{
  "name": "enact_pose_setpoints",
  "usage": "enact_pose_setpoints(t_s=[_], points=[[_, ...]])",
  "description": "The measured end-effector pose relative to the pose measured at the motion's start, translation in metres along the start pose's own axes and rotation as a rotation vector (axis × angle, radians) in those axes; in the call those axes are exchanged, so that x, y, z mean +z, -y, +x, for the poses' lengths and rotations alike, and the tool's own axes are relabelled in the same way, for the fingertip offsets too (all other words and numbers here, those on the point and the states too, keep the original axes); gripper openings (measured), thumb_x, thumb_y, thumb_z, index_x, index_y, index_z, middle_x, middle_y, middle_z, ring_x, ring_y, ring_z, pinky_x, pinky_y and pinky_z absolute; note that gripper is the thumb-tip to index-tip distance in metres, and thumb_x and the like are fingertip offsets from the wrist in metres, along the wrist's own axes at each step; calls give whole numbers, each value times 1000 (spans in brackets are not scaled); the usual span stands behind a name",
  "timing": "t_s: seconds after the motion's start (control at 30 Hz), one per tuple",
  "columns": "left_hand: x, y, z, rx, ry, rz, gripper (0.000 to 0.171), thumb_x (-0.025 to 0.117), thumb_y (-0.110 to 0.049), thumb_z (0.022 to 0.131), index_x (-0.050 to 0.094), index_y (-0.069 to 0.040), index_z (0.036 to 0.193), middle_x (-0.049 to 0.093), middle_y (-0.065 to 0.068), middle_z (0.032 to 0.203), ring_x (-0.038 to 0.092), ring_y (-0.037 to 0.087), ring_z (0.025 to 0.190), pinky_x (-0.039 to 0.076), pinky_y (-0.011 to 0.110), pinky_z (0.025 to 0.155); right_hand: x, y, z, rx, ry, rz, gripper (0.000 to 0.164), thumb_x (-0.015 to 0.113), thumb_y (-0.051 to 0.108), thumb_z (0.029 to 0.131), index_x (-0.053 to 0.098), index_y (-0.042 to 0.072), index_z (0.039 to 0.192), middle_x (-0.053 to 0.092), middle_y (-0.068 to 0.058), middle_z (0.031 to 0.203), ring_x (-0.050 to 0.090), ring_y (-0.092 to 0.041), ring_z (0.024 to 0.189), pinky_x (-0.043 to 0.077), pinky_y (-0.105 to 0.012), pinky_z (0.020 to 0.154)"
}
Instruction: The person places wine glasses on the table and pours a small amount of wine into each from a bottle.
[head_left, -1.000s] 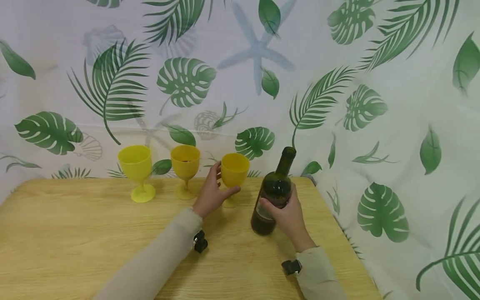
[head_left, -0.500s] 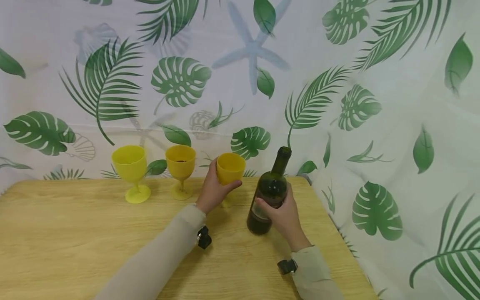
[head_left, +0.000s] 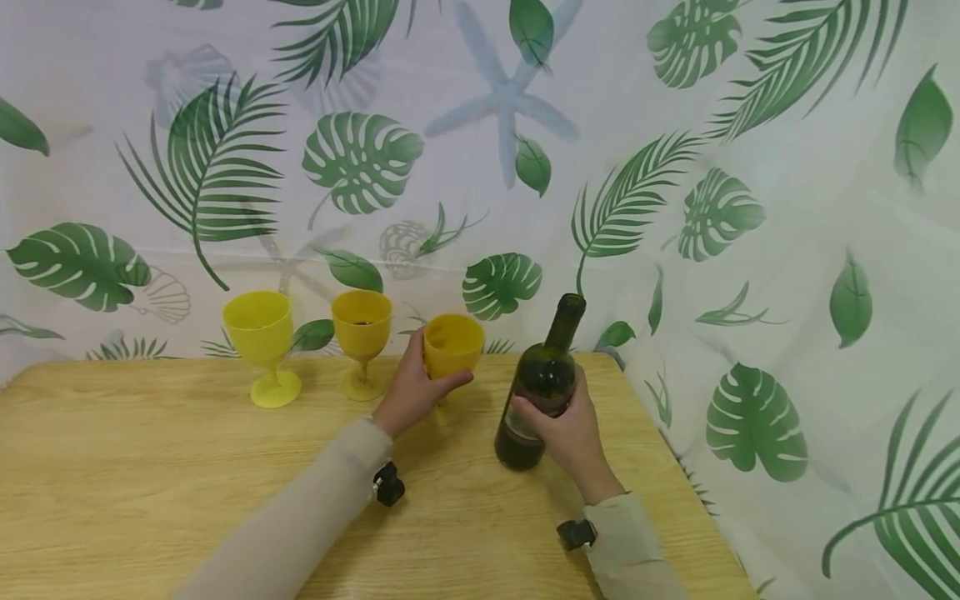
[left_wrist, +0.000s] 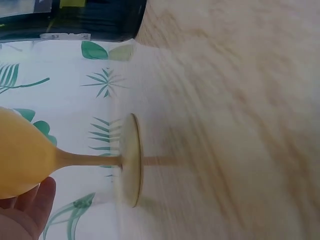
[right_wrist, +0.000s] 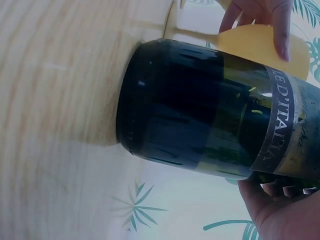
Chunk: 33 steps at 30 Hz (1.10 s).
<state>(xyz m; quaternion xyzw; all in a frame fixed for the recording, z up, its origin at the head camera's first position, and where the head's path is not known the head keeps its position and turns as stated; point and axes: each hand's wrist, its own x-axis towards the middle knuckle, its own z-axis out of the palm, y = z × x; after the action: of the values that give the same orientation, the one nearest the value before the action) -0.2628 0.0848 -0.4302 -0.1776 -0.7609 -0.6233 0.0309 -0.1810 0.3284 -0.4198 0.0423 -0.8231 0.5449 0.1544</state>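
Note:
My left hand (head_left: 412, 392) holds a yellow-orange goblet (head_left: 452, 354) by its bowl, thumb across the near side and fingers round the left. In the left wrist view the goblet's stem and round foot (left_wrist: 132, 160) show upright at the tabletop; whether the foot touches is hard to tell. To its right, my right hand (head_left: 566, 425) grips a dark green wine bottle (head_left: 546, 371) round its labelled middle. The bottle leans slightly right at the neck, its mouth uncapped. Dark liquid shows inside it. In the right wrist view the bottle (right_wrist: 195, 110) partly covers the goblet.
Two more goblets stand left along the table's back edge: a bright yellow one (head_left: 258, 329) and an orange-yellow one (head_left: 362, 333) with a little dark liquid visible inside. The wooden table (head_left: 150, 483) meets a leaf-patterned cloth (head_left: 420, 67) behind and at the right.
My left hand has shifted the held goblet slightly left and nearer to me. The right hand and bottle stay nearly still. The head view has turned a little to the right.

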Motion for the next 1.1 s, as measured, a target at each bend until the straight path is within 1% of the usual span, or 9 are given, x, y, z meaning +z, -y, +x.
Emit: enact_pose_setpoints(t_s=[0.23, 0.37, 0.47, 0.57, 0.67, 0.77, 0.83, 0.97, 1.1], points=[[-14, -1, -19, 24, 78, -40, 88, 86, -27, 88, 31, -18, 156, 52, 8, 142, 55, 27, 126, 46, 49, 110, -1, 3, 2, 5, 5, -9, 82, 86, 31, 87, 36, 17, 151, 56, -12, 142, 52, -32, 134, 37, -58, 114], [-24, -1, -29, 64, 123, -36, 87, 85, -24, 89, 31, -18, 157, 52, 8, 142, 55, 26, 125, 48, 49, 106, -2, 4, 4, 0, -2, -23, 85, 85, 30, 87, 34, 15, 152, 55, -14, 143, 51, -33, 134, 37, -58, 114], [-32, -4, -38, 87, 169, -26, 86, 84, -23, 90, 30, -19, 157, 52, 8, 143, 55, 26, 124, 51, 46, 102, -2, 5, 5, 2, -9, -39, 85, 85, 31, 87, 34, 14, 153, 54, -14, 143, 50, -34, 134, 37, -59, 114], [-41, -7, -47, 95, 226, -26, 86, 82, -22, 91, 28, -18, 158, 51, 9, 144, 54, 27, 125, 54, 41, 97, -3, 5, 6, 8, -9, -48, 85, 85, 32, 87, 34, 15, 153, 55, -14, 143, 51, -34, 134, 37, -59, 114], [-50, -9, -56, 77, 269, -23, 87, 82, -23, 92, 27, -20, 158, 50, 8, 146, 53, 26, 127, 55, 37, 96, -3, 4, 6, 2, -12, -48, 85, 85, 31, 87, 34, 15, 153, 55, -15, 142, 51, -34, 134, 37, -58, 114], [-59, -10, -62, 62, 304, -6, 87, 82, -25, 91, 27, -23, 158, 50, 6, 146, 53, 26, 127, 55, 37, 97, -3, 3, 7, -7, -21, -44, 85, 85, 30, 87, 34, 14, 153, 55, -15, 142, 50, -34, 134, 36, -57, 114], [-66, -11, -65, 56, 330, 8, 87, 83, -26, 90, 28, -24, 157, 51, 5, 146, 54, 25, 127, 54, 40, 100, -2, 3, 6, -6, -25, -39, 85, 85, 29, 87, 33, 14, 154, 55, -14, 142, 50, -34, 134, 36, -57, 114], [-81, -15, -72, 38, 388, 23, 88, 86, -25, 87, 31, -23, 156, 52, 4, 145, 54, 25, 128, 50, 46, 106, 0, 2, 4, 17, -21, -39, 88, 85, 29, 87, 31, 14, 155, 53, -15, 144, 50, -35, 135, 36, -59, 114], [-93, -19, -82, 29, 455, 14, 88, 87, -24, 86, 31, -20, 154, 54, 6, 143, 55, 27, 128, 49, 48, 106, 2, 2, 1, 41, -14, -46, 88, 85, 30, 87, 31, 14, 155, 53, -15, 145, 49, -35, 136, 36, -61, 114]])
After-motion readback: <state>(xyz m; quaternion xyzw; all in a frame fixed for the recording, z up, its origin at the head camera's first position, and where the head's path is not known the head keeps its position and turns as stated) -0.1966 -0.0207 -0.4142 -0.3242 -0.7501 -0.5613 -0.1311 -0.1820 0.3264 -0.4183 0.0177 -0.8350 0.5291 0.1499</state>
